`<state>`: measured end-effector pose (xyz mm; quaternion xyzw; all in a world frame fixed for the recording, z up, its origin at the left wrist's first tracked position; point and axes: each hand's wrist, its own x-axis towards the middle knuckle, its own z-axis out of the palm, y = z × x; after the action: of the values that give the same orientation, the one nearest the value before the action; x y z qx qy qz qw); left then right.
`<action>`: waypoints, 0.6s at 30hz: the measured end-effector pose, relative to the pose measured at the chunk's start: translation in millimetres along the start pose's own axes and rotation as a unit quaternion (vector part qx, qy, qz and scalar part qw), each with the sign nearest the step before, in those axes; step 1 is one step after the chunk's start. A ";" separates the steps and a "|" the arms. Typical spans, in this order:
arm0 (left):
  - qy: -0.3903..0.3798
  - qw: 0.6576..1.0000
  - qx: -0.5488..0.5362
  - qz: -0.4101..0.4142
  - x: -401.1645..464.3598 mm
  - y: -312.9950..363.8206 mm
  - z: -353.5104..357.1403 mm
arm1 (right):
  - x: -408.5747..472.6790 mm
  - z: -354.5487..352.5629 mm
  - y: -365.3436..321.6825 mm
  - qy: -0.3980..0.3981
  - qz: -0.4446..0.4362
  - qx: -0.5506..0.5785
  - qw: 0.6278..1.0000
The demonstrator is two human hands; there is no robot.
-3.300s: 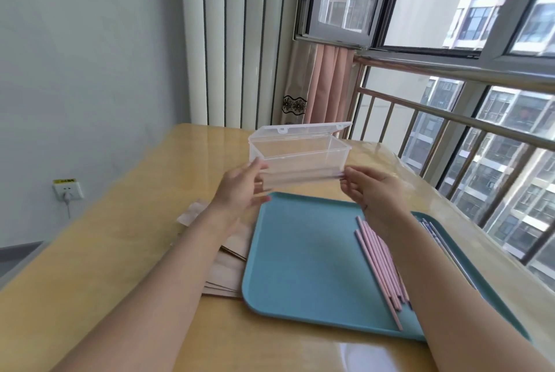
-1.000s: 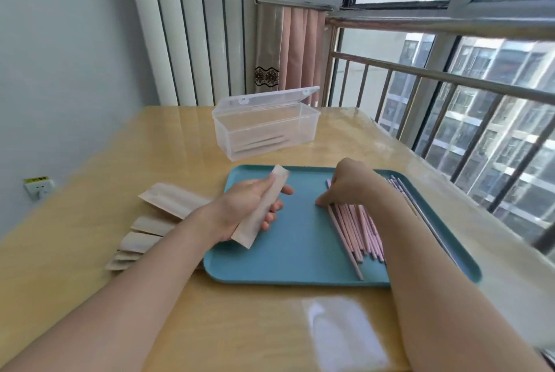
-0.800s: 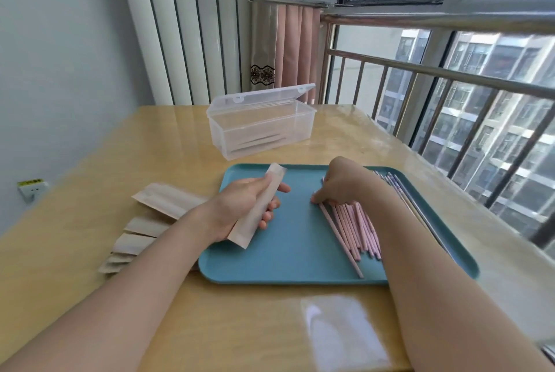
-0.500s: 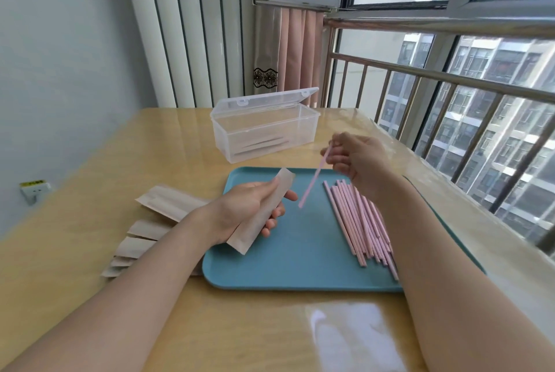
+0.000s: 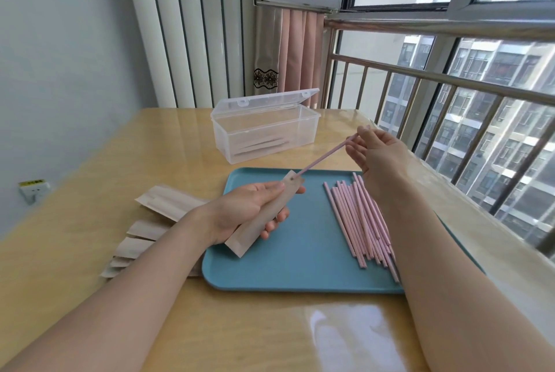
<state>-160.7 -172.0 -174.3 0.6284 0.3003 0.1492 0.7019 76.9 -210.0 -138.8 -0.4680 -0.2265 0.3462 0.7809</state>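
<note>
Freshly lifted from the pile (image 5: 360, 221), a straw (image 5: 326, 158) pinched by the right hand (image 5: 375, 152) is being fed into the sleeve (image 5: 264, 214) being gripped by the left hand (image 5: 240, 212) above the tray (image 5: 300, 263). Insertion is only beginning.

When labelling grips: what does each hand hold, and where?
Left hand grips a paper sleeve around its middle; right hand pinches a pink straw by its upper end.

Left hand (image 5: 240, 212): grips paper sleeve (image 5: 264, 215), open end tilted up toward right hand.
Right hand (image 5: 375, 152): pinches pink straw (image 5: 324, 158); lower tip at sleeve mouth.
Loose straws (image 5: 360, 221): on blue tray (image 5: 300, 266), below right hand.
Clear box (image 5: 264, 128): beyond both hands.
</note>
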 end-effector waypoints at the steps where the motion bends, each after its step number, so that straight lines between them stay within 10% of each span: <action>1: -0.001 1.000 0.000 0.002 -0.1 0.3 0.1 | 0.6 -0.5 -0.1 -0.003 -0.001 -0.004 1.000; 18: 0.005 1.000 0.006 0.016 1.3 -1.0 -2.6 | 2.9 -0.7 2.9 -0.037 -0.008 -0.004 0.999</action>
<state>-161.5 -169.3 -175.7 0.6365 0.2946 0.1622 0.6941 78.4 -207.3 -141.6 -0.4564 -0.2606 0.3558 0.7728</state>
